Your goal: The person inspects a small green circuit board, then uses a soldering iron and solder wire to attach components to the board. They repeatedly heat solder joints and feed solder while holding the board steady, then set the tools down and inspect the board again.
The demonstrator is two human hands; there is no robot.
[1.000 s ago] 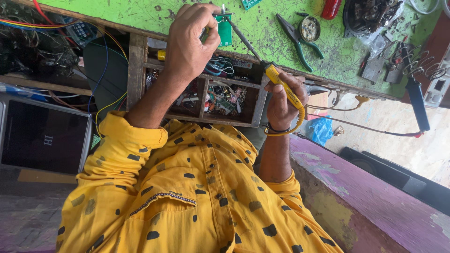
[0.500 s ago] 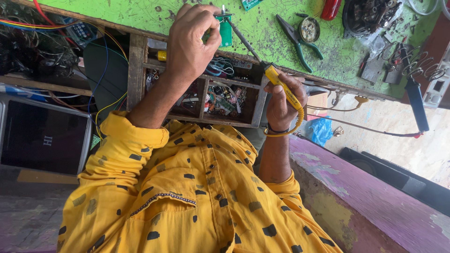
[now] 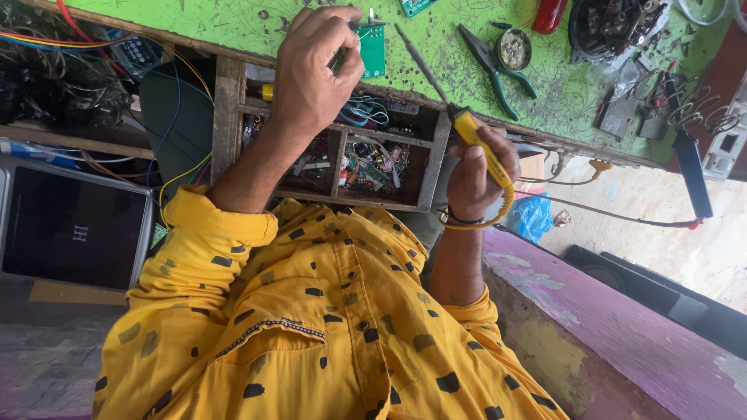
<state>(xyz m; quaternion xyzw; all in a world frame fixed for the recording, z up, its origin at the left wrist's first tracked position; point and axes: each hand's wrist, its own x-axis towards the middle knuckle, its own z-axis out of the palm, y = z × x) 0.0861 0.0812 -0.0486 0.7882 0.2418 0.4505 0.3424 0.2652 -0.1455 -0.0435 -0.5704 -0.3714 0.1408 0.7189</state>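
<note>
My left hand (image 3: 315, 74) pinches one small green circuit board (image 3: 373, 48) by its edge, fingers clenched round it, holding it just over the scuffed green-painted workbench top (image 3: 257, 27). My right hand (image 3: 478, 175) is closed around the yellow plastic handle of one soldering iron (image 3: 475, 136); its thin metal shaft runs up and away from my grip, the tip ending just beside the board, though I cannot tell whether it touches. The iron's yellow cord loops round below my wrist.

Beyond my right grip lies one pair of green-handled pliers (image 3: 492, 64), with one small round tin (image 3: 513, 49) just beside them. Under my left wrist sits one open wooden drawer (image 3: 342, 167), split into compartments crammed with small parts. Further left of that hand, a tangle of coloured wires (image 3: 70, 70) hangs above one flat dark screen (image 3: 74, 229). Both my sleeves are yellow with black dabs.
</note>
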